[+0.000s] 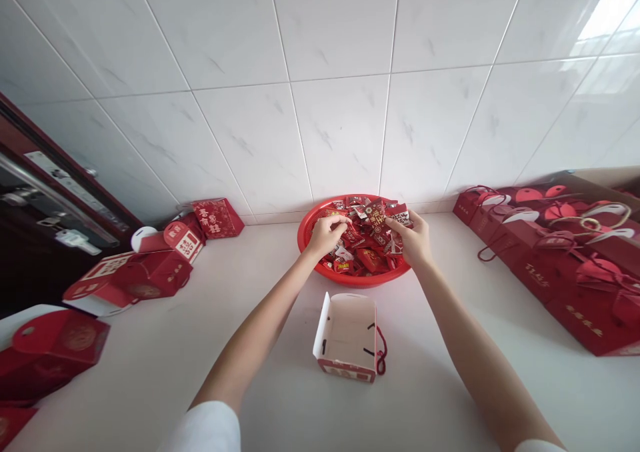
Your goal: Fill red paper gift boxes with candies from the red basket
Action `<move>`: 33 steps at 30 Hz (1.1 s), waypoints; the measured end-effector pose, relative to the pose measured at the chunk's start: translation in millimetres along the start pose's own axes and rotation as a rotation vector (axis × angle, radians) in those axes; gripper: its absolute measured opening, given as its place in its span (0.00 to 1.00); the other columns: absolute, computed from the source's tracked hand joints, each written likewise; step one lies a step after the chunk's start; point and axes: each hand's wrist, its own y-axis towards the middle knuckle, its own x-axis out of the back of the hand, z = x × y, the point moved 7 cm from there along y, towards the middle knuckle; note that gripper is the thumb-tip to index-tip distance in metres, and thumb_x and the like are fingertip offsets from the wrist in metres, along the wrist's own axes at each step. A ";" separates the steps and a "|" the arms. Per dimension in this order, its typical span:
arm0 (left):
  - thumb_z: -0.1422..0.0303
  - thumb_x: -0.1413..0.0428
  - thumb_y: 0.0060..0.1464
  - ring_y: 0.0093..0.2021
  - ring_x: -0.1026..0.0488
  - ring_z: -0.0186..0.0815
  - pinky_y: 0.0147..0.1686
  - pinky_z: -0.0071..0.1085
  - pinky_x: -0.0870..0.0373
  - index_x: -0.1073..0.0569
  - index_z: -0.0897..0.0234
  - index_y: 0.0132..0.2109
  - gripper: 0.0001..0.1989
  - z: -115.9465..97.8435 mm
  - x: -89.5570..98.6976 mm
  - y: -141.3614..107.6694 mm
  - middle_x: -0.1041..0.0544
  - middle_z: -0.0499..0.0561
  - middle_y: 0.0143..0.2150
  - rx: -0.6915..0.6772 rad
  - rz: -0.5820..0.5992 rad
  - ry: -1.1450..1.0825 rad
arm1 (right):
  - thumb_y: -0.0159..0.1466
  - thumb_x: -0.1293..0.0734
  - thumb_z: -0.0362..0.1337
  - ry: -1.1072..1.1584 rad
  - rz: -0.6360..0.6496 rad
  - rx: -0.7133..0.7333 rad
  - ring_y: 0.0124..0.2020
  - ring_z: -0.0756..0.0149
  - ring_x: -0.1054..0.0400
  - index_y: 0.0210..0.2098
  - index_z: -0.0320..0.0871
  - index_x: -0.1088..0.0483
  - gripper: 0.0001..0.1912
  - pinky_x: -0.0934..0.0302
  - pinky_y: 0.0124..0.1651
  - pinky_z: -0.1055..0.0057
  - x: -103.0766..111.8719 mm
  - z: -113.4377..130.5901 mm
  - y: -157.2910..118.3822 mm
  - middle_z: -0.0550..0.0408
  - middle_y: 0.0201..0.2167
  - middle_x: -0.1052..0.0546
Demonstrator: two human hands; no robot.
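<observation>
right hand (pixel 414 236) pinches a packet (pixel 376 216) by its edge, just left of that hand, over the basket (pixel 361 281). left hand (pixel 327 235): thumb and finger close together; whether anything is gripped cannot be told. packet judged light, pliable, slick; best taken by an edge.

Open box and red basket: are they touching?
Apart: the head view shows a narrow strip of white counter between the open box and the red basket.
</observation>
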 end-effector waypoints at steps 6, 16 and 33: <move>0.71 0.45 0.53 0.51 0.24 0.41 0.49 0.35 0.27 0.25 0.62 0.28 0.07 -11.4 5.9 -2.4 0.19 0.52 0.45 -0.121 -0.024 -0.117 | 0.43 0.23 0.43 0.010 -0.022 -0.038 0.17 0.75 0.47 0.27 0.45 0.30 0.17 0.53 0.19 0.73 0.4 -1.7 -1.1 0.64 0.17 0.34; 0.72 0.47 0.49 0.40 0.22 0.38 0.44 0.33 0.25 0.22 0.63 0.29 0.08 -6.5 1.7 -5.2 0.18 0.50 0.35 -0.025 0.015 -0.260 | 0.44 0.23 0.42 -0.007 0.019 -0.025 0.18 0.73 0.47 0.26 0.45 0.31 0.16 0.50 0.20 0.73 -1.3 -2.0 -0.8 0.65 0.16 0.36; 0.57 0.37 0.53 0.45 0.21 0.45 0.46 0.38 0.24 0.20 0.65 0.43 0.17 -23.5 -16.3 -11.2 0.17 0.56 0.44 -0.072 0.259 -0.252 | 0.48 0.22 0.46 -0.094 0.274 -0.017 0.19 0.71 0.40 0.31 0.45 0.27 0.17 0.44 0.22 0.72 -15.8 -0.5 -6.3 0.62 0.19 0.30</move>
